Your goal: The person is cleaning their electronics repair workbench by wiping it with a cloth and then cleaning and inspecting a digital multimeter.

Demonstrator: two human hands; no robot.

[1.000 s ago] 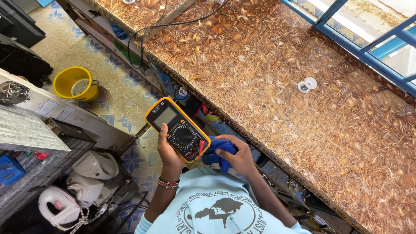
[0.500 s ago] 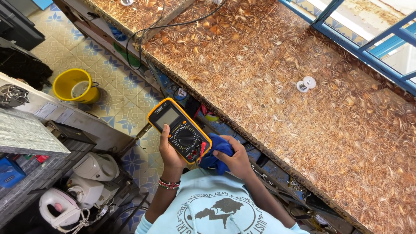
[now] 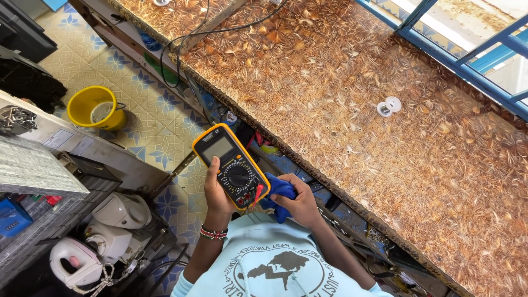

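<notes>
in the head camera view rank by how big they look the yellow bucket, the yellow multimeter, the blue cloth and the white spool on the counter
1. yellow multimeter, though it is nearer the camera
2. yellow bucket, close behind it
3. blue cloth, partly hidden in the right hand
4. white spool

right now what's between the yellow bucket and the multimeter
In the head view, only bare patterned floor tile lies between the yellow bucket and the multimeter held in the left hand.

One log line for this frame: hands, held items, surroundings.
left hand: holds yellow-cased multimeter | right hand: grips blue cloth against its lower edge | nearby: brown patterned countertop, yellow bucket on tiled floor
</notes>
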